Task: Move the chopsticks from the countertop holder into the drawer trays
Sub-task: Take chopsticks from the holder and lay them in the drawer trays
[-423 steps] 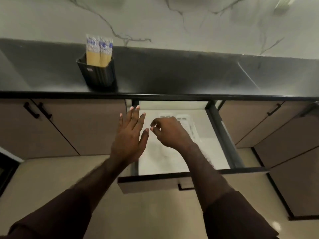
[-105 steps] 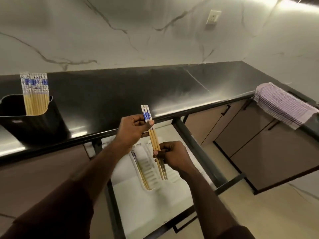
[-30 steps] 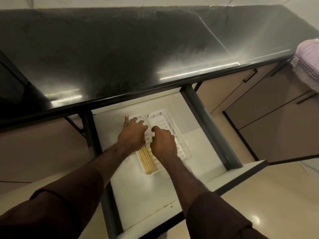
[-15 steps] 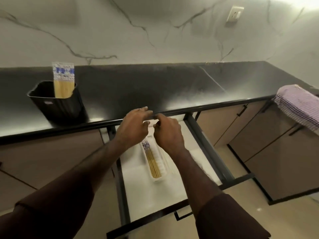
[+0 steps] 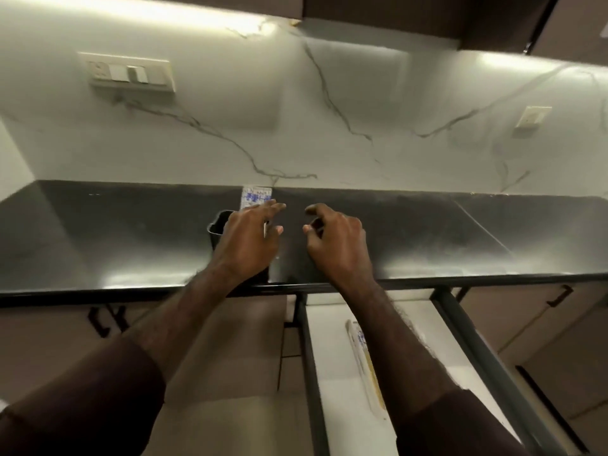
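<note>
A black holder (image 5: 215,230) stands on the dark countertop (image 5: 427,232), mostly hidden behind my left hand (image 5: 250,245). A bunch of chopsticks (image 5: 256,197) with blue-and-white tops sticks up from it. My left hand reaches over the holder with its fingers stretched out against the chopstick tops, not closed round them. My right hand (image 5: 335,245) hovers just right of it above the counter, fingers loosely curled and holding nothing. Below, the open drawer (image 5: 329,373) holds a white tray (image 5: 353,343) with chopsticks (image 5: 370,373) lying in it, partly hidden by my right forearm.
A marble backsplash with a switch plate (image 5: 130,75) and a socket (image 5: 533,117) rises behind the counter. Closed cabinet doors with black handles (image 5: 105,319) flank the drawer. The drawer's dark side rail (image 5: 477,357) juts out at the right.
Both hands have lifted from the drawer to the countertop. My left hand now reaches the holder's chopsticks, and the view has tilted up toward the wall.
</note>
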The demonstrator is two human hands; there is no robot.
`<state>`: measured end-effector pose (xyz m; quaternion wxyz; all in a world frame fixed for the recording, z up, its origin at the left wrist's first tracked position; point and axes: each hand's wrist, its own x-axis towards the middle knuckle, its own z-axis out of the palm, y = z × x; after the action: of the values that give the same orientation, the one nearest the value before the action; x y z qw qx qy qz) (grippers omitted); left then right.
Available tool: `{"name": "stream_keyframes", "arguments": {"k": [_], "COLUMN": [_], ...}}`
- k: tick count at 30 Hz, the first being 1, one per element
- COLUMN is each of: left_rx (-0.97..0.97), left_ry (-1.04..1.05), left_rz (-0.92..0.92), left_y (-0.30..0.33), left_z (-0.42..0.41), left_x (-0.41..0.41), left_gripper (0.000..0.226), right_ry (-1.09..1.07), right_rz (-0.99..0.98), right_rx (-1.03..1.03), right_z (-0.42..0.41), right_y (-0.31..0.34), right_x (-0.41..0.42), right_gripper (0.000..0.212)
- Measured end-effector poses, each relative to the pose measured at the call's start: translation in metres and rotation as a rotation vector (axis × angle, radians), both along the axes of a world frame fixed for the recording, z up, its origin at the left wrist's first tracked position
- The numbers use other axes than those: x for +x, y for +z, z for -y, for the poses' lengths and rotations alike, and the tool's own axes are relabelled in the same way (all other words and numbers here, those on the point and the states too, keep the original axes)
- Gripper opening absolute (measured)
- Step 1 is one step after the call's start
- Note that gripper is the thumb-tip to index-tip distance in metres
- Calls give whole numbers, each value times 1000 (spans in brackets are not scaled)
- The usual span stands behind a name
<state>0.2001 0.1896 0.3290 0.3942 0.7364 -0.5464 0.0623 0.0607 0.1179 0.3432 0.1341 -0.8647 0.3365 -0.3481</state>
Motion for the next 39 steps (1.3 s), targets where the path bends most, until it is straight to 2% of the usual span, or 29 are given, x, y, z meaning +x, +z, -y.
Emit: {"name": "stream_keyframes", "arguments": {"k": [6, 11, 28, 32, 34, 39], "left_rx": [26, 81, 207, 235, 266, 305], "left_ry": [6, -19, -112, -92, -79, -109], "left_rz": [39, 25, -192, -252, -328, -803], "left_y": [5, 1, -48, -62, -69, -84], "left_z": [-30, -23, 127, 160, 171, 191], "left_x": [110, 172, 238, 252, 257, 271], "left_gripper": [43, 46, 48, 52, 55, 68], "right_ry": [33, -1, -72, -77, -79, -86], "right_rz": [-3, -4, -113, -132, -141, -165], "right_rx": [-2, 36, 259, 295, 314, 342], "right_z": [-18, -14, 109, 135, 143, 154], "right_y": [-2, -9, -79, -90, -96, -110], "right_x": [102, 162, 250, 267, 272, 281], "right_gripper": [33, 32, 32, 26, 23, 25]}}
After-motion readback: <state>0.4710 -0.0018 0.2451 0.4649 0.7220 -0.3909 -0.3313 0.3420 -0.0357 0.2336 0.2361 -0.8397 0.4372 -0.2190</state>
